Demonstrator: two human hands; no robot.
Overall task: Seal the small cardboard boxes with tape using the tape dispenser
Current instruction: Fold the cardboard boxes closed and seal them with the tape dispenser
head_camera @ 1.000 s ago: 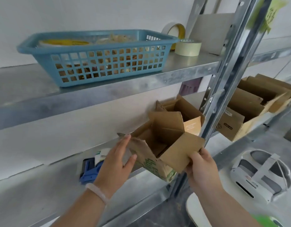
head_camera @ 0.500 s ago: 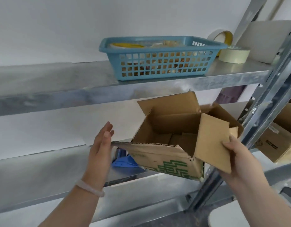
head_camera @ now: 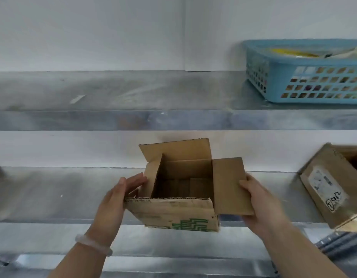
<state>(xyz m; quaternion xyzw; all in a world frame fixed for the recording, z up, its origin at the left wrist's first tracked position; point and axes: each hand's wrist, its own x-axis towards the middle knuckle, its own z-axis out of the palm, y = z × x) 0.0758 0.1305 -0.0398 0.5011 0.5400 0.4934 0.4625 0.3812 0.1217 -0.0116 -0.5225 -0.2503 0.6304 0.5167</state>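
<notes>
A small cardboard box sits open-topped at the front of the lower metal shelf — left hand flat and open against its side, right hand gripping the outspread right flap.

Left of the box, the lower shelf lies bare and open to reach. Above the box, the upper shelf limits headroom. Right of the box, a second carton blocks the shelf; the basket fills the upper right.
</notes>
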